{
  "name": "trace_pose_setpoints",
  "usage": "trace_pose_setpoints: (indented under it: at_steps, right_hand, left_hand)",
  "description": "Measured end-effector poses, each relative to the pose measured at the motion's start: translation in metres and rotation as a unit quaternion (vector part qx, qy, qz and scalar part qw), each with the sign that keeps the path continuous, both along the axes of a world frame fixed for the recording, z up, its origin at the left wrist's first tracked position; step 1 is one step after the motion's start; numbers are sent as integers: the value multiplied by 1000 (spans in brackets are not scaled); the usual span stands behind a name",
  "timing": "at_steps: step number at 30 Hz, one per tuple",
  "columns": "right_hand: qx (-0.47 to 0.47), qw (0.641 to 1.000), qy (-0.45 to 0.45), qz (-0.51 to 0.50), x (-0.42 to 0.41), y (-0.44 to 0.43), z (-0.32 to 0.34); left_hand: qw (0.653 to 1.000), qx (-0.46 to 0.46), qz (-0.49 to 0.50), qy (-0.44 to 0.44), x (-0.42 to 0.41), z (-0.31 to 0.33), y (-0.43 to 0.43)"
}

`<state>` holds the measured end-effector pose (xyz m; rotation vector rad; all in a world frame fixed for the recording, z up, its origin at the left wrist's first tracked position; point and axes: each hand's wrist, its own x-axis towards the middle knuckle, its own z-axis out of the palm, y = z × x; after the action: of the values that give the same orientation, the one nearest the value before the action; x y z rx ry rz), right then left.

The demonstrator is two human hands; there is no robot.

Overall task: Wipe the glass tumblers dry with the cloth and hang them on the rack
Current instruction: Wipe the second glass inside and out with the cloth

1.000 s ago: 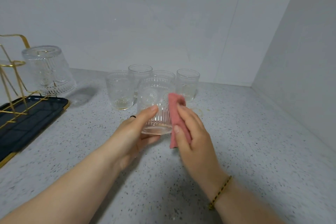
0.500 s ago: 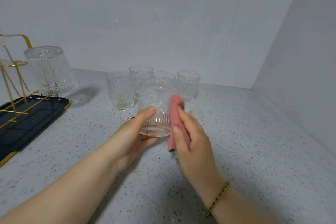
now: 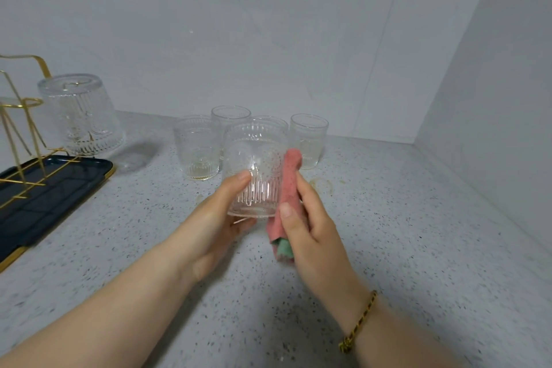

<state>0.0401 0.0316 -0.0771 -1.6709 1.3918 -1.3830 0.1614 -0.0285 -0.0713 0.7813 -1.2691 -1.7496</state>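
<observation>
My left hand [image 3: 209,218] grips a ribbed glass tumbler [image 3: 255,167] by its base, held upright above the counter. My right hand [image 3: 310,227] presses a folded pink cloth [image 3: 288,188] with a green underside against the tumbler's right side. Several more tumblers [image 3: 197,149] stand upright on the counter just behind. At the far left, one tumbler [image 3: 80,116] hangs upside down on the gold wire rack [image 3: 18,116].
The rack stands on a dark tray [image 3: 59,188] with a gold rim at the left edge. A speckled grey counter [image 3: 388,233] runs to white walls at the back and right. A faint ring stain marks the counter right of the cloth.
The cloth has slid down the tumbler's right side, and its green underside now shows below my right hand. The tumbler stays in my left hand.
</observation>
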Motion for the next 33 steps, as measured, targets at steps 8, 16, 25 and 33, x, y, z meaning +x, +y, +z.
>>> trace_pose_setpoints:
  at_steps: [8,16,25,33]
  right_hand:
    - [-77,992,77,-64,-2,-4,-3]
    - [-104,983,139,-56,-1,-4,-9]
    - [-74,995,14,-63,-15,1,12]
    - [-102,989,108,-21,1,1,-2]
  left_hand:
    - [999,41,-3,5,-5,3,3]
    - [1000,24,-11,10,-3,-1,0]
    - [993,33,-104,46,-4,1,7]
    - [994,62,-50,80,4,2,-12]
